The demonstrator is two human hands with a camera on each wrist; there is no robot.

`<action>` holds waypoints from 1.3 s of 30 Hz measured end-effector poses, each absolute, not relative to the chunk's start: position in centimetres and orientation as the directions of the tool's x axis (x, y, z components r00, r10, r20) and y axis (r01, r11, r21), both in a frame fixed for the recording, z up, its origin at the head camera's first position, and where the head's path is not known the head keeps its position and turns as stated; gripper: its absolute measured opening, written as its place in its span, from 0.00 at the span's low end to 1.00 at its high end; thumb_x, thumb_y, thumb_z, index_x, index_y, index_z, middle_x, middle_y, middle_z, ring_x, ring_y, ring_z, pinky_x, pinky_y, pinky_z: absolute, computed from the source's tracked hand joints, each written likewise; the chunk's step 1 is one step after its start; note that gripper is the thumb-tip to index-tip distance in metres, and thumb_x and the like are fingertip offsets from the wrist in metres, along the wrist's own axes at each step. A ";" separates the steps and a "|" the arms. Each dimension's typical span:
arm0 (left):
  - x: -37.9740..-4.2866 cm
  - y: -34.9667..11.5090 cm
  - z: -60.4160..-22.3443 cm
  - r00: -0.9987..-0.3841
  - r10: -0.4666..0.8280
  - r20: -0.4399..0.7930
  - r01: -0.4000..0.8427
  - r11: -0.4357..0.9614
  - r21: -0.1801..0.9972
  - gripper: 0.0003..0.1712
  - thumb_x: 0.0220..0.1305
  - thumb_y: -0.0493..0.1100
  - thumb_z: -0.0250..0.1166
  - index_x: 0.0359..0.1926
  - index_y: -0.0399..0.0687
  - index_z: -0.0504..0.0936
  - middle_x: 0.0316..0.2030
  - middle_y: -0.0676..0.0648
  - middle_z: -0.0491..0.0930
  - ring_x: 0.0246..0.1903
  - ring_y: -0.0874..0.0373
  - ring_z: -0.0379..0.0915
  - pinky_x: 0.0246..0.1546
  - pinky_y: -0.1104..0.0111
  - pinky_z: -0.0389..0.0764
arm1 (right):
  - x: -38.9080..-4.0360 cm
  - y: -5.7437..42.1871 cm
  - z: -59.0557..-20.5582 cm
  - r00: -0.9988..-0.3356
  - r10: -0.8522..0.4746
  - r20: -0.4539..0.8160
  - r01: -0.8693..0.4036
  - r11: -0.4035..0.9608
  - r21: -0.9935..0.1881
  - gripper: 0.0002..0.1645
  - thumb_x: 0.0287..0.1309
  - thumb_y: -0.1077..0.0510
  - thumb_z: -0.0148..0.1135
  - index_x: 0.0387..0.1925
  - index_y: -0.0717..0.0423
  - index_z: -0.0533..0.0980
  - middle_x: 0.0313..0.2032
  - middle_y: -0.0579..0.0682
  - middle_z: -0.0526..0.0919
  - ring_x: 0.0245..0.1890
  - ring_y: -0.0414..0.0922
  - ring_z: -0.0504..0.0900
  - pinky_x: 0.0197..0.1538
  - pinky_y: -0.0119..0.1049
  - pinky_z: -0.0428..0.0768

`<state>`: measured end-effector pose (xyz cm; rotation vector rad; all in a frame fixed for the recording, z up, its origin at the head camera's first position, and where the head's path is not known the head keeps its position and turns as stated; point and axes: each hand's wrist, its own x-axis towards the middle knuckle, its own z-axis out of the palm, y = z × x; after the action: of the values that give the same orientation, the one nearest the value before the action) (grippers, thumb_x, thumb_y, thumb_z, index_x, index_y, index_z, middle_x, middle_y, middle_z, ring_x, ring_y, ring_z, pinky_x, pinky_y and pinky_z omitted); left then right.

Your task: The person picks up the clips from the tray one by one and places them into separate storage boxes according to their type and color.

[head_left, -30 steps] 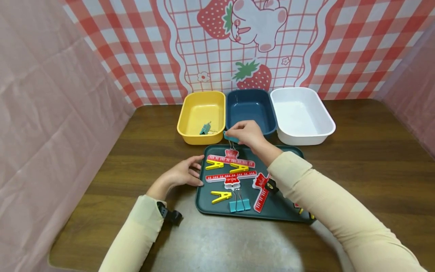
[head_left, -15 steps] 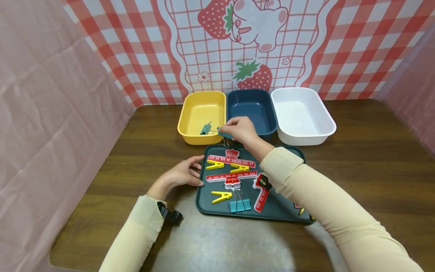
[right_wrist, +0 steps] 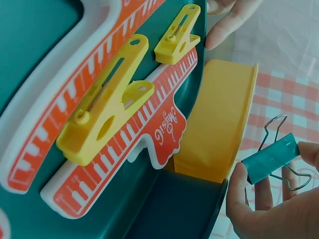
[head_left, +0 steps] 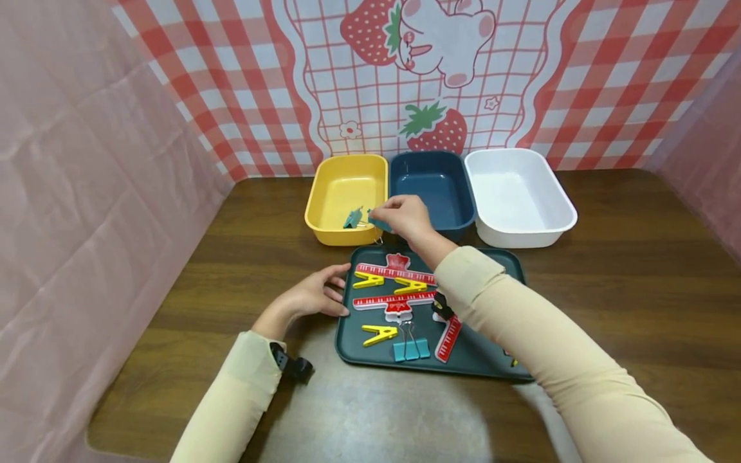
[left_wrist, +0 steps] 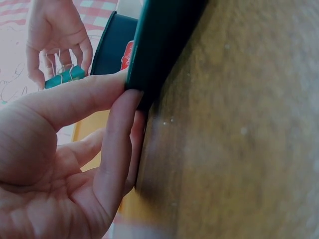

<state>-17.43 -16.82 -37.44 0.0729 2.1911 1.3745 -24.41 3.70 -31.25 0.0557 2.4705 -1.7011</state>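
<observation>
My right hand (head_left: 407,217) pinches a teal binder clip (right_wrist: 271,158) between thumb and fingers, its two wire handles sticking out. In the head view the clip hangs at the front corner of the yellow bin (head_left: 341,238), beside the navy bin (head_left: 437,193). My left hand (head_left: 309,294) pinches the left rim of the dark green tray (head_left: 353,355) with thumb and finger. Lying on that tray are red piano-pattern clips (head_left: 370,300), yellow clips (head_left: 379,334) and another teal binder clip (head_left: 411,350). My right forearm hides the tray's right part.
One teal binder clip (head_left: 352,218) lies in the yellow bin. A white bin (head_left: 518,239) stands right of the navy one, all three in a row behind the tray. A checked strawberry-print cloth (head_left: 243,96) hangs at the back, over the wooden tabletop (head_left: 191,257).
My right hand has moved left and slightly away from me with the binder clip, toward the yellow bin. The left hand keeps its place at the tray's rim.
</observation>
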 end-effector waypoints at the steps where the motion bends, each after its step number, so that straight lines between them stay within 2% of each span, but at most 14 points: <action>1: -17.4 -16.8 -37.5 -0.850 0.326 -0.414 -0.231 0.477 0.848 0.52 0.45 0.26 0.71 0.70 0.50 0.57 0.50 0.40 0.66 0.42 0.50 0.72 0.38 0.65 0.81 | -24.5 3.6 -31.3 -0.990 -0.047 -0.134 0.109 0.355 -0.929 0.14 0.51 0.51 0.67 0.34 0.58 0.80 0.40 0.51 0.78 0.36 0.46 0.73 0.45 0.46 0.78; 4: -17.4 -16.9 -37.5 -0.851 0.332 -0.407 -0.221 0.477 0.850 0.52 0.45 0.26 0.71 0.70 0.50 0.57 0.50 0.39 0.66 0.42 0.50 0.73 0.38 0.65 0.81 | -24.8 3.4 -31.3 -0.991 -0.041 -0.126 0.106 0.334 -0.937 0.14 0.51 0.52 0.67 0.35 0.59 0.80 0.40 0.51 0.78 0.35 0.46 0.74 0.46 0.47 0.78; 12: -17.5 -17.0 -37.4 -0.847 0.331 -0.417 -0.231 0.478 0.848 0.52 0.45 0.26 0.71 0.70 0.50 0.57 0.50 0.40 0.66 0.42 0.50 0.73 0.38 0.65 0.81 | -25.5 2.8 -31.2 -0.993 -0.013 -0.115 0.106 0.310 -0.945 0.14 0.52 0.52 0.67 0.36 0.58 0.80 0.41 0.51 0.78 0.32 0.45 0.74 0.38 0.37 0.78; 19: -17.4 -17.0 -37.3 -0.848 0.324 -0.419 -0.233 0.483 0.844 0.52 0.45 0.26 0.71 0.69 0.51 0.57 0.50 0.40 0.66 0.42 0.50 0.73 0.38 0.65 0.81 | -25.8 2.0 -31.3 -0.992 0.008 -0.123 0.120 0.268 -0.956 0.15 0.52 0.52 0.67 0.37 0.59 0.80 0.43 0.52 0.78 0.35 0.45 0.74 0.45 0.44 0.79; 25: -17.5 -16.9 -37.3 -0.850 0.321 -0.418 -0.235 0.479 0.846 0.52 0.45 0.25 0.71 0.70 0.51 0.57 0.50 0.40 0.66 0.42 0.50 0.72 0.38 0.65 0.81 | -26.2 1.5 -31.3 -0.991 0.035 -0.127 0.132 0.243 -0.961 0.14 0.52 0.52 0.67 0.36 0.57 0.81 0.41 0.51 0.78 0.33 0.45 0.73 0.44 0.46 0.79; 34: -17.6 -16.9 -37.4 -0.850 0.323 -0.416 -0.234 0.476 0.848 0.52 0.44 0.25 0.71 0.69 0.50 0.57 0.49 0.40 0.67 0.42 0.51 0.73 0.38 0.65 0.81 | -26.8 1.0 -31.5 -0.988 0.085 -0.131 0.151 0.297 -0.943 0.15 0.51 0.48 0.67 0.34 0.55 0.80 0.36 0.49 0.77 0.31 0.44 0.73 0.31 0.35 0.77; 39: -17.5 -17.0 -37.4 -0.847 0.318 -0.426 -0.248 0.473 0.845 0.52 0.45 0.25 0.71 0.70 0.51 0.57 0.50 0.40 0.66 0.42 0.50 0.73 0.38 0.65 0.81 | -27.1 0.7 -31.5 -0.983 0.110 -0.145 0.173 0.308 -0.935 0.16 0.51 0.47 0.67 0.35 0.54 0.79 0.34 0.49 0.77 0.27 0.44 0.74 0.29 0.34 0.76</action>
<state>-17.55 -17.00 -37.35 0.0582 2.1837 1.3774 -27.05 0.66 -31.48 0.2708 2.4971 -1.7961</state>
